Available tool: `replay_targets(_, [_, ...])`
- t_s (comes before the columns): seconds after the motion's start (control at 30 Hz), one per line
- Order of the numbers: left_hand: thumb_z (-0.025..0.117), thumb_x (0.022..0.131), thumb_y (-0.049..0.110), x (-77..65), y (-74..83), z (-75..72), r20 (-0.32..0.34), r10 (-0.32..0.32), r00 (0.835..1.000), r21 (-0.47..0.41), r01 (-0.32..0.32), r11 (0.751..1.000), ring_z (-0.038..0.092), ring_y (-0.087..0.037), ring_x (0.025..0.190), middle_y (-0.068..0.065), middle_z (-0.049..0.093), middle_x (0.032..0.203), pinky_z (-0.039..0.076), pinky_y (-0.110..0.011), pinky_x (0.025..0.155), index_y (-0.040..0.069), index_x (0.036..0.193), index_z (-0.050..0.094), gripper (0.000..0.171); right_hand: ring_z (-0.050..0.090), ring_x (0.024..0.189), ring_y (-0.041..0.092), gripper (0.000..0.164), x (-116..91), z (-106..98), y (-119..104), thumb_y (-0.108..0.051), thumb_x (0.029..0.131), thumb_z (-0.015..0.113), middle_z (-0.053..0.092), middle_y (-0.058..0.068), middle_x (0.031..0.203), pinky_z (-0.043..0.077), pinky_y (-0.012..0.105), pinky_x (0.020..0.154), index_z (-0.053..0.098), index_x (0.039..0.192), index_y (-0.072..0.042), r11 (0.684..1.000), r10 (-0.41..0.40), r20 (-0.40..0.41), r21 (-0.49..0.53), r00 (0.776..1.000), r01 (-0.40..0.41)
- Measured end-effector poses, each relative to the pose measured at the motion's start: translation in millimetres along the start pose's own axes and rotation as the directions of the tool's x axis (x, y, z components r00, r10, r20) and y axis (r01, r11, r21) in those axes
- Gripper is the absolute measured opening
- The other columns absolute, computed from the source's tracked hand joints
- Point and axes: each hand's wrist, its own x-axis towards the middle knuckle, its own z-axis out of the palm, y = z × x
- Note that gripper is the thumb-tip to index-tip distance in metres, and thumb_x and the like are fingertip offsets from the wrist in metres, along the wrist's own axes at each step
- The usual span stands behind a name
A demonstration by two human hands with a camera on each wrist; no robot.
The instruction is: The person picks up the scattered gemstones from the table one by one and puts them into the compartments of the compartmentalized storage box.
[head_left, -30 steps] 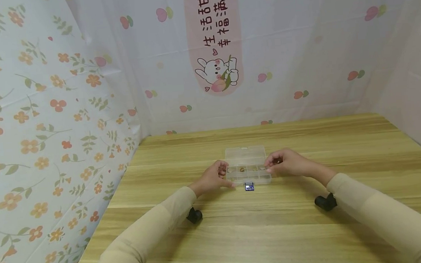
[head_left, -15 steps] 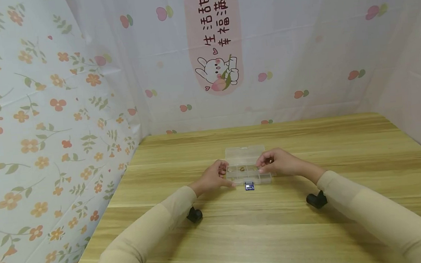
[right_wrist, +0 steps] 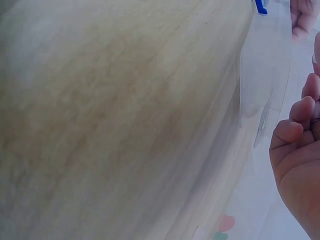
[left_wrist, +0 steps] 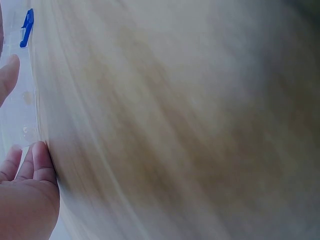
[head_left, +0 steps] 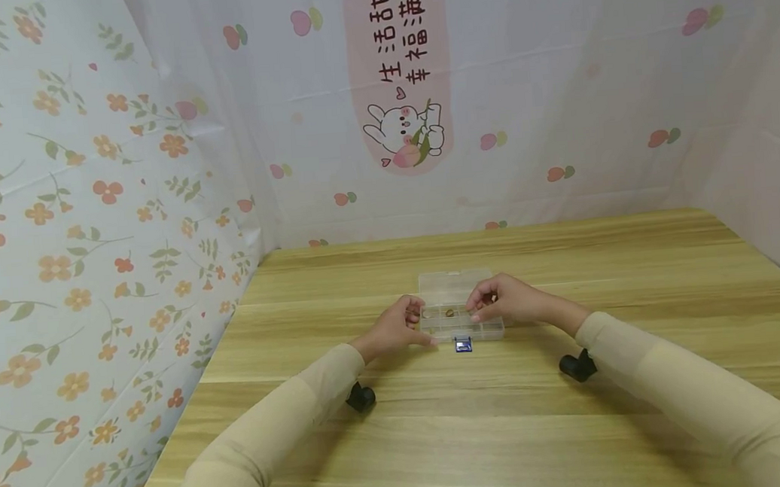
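A clear plastic compartment box (head_left: 493, 333) lies on the table with its lid (head_left: 442, 288) raised back and a blue latch (head_left: 463, 345) at its front. My left hand (head_left: 396, 326) grips the box's left end, thumb at the front corner and fingers at the back. In the back row sits a small gold ring-like piece (head_left: 449, 313). Over the right half of the box is my right hand (head_left: 511, 300), thumb and index fingertips close together above the back compartments; whether they pinch a small piece I cannot tell. The right wrist view shows that hand's other fingers (right_wrist: 289, 132) curled.
The wood-grain table (head_left: 404, 439) spreads out all around the box. Behind it hangs a printed cloth (head_left: 544, 112), and a flowered cloth (head_left: 91, 242) runs along the left. Black wrist mounts (head_left: 361, 398) sit under both forearms.
My right hand has moved left, from the box's right end to above the right-middle compartments of the back row. The left hand has kept its hold on the left end.
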Motion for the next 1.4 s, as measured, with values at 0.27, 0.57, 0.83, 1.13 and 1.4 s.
replay_targets(0.27, [0.086, 0.075, 0.016, 1.3, -1.1, -0.7, 0.008, 0.014, 1.000, -0.002, -0.014, 1.000, 0.047, -0.017, 0.101, -0.003, 0.050, 0.115, 0.043, -0.031, 0.088, 0.006, 0.131, 0.046, 0.069, 0.047, 0.073, 0.018, 0.014, -0.2, -0.5, -1.5, -0.008, 0.084, 0.076, 0.058, 0.002, 0.080, 0.040, 0.027, 0.062, 0.071, 0.094, -0.001, 0.999, -0.013, 0.009, -0.035, 1.000, 0.013])
replay_targets(0.57, [0.086, 0.075, 0.014, 2.1, -0.9, 0.3, 0.006, 0.020, 1.000, -0.009, -0.020, 1.000, 0.047, -0.018, 0.100, -0.004, 0.050, 0.114, 0.043, -0.032, 0.087, 0.006, 0.129, 0.047, 0.067, 0.047, 0.074, 0.019, 0.017, -1.0, -0.1, -2.0, -0.009, 0.081, 0.079, 0.057, 0.003, 0.081, 0.039, 0.027, 0.063, 0.070, 0.093, 0.001, 0.998, -0.025, 0.020, -0.054, 1.000, 0.026])
replay_targets(0.83, [0.086, 0.075, 0.013, 1.6, -0.3, 0.5, 0.001, 0.011, 1.000, -0.021, -0.011, 1.000, 0.046, -0.019, 0.100, -0.006, 0.050, 0.114, 0.042, -0.033, 0.087, 0.005, 0.128, 0.047, 0.067, 0.048, 0.073, 0.018, 0.015, -1.2, -0.4, -1.3, -0.012, 0.080, 0.080, 0.058, 0.001, 0.082, 0.041, 0.027, 0.063, 0.071, 0.090, -0.005, 0.996, -0.013, 0.023, -0.088, 1.000, 0.015])
replay_targets(1.13, [0.085, 0.076, 0.010, 0.6, -0.5, 0.8, 0.001, 0.015, 1.000, -0.041, -0.015, 0.999, 0.046, -0.021, 0.100, -0.007, 0.050, 0.114, 0.041, -0.034, 0.086, 0.004, 0.129, 0.047, 0.066, 0.049, 0.073, 0.017, 0.014, -1.2, 0.9, -0.1, -0.011, 0.079, 0.081, 0.059, 0.001, 0.081, 0.042, 0.027, 0.062, 0.071, 0.089, -0.006, 0.996, -0.003, 0.017, -0.084, 1.000, 0.005])
replay_targets(1.4, [0.085, 0.075, 0.012, -0.3, 0.7, 0.5, -0.003, 0.020, 1.000, -0.022, -0.020, 1.000, 0.046, -0.018, 0.098, -0.006, 0.050, 0.113, 0.042, -0.032, 0.086, 0.004, 0.128, 0.047, 0.066, 0.049, 0.073, 0.017, 0.014, -1.0, 2.3, 0.5, -0.011, 0.080, 0.080, 0.060, 0.001, 0.081, 0.042, 0.026, 0.061, 0.071, 0.088, -0.007, 0.997, 0.001, 0.026, -0.075, 1.000, 0.001])
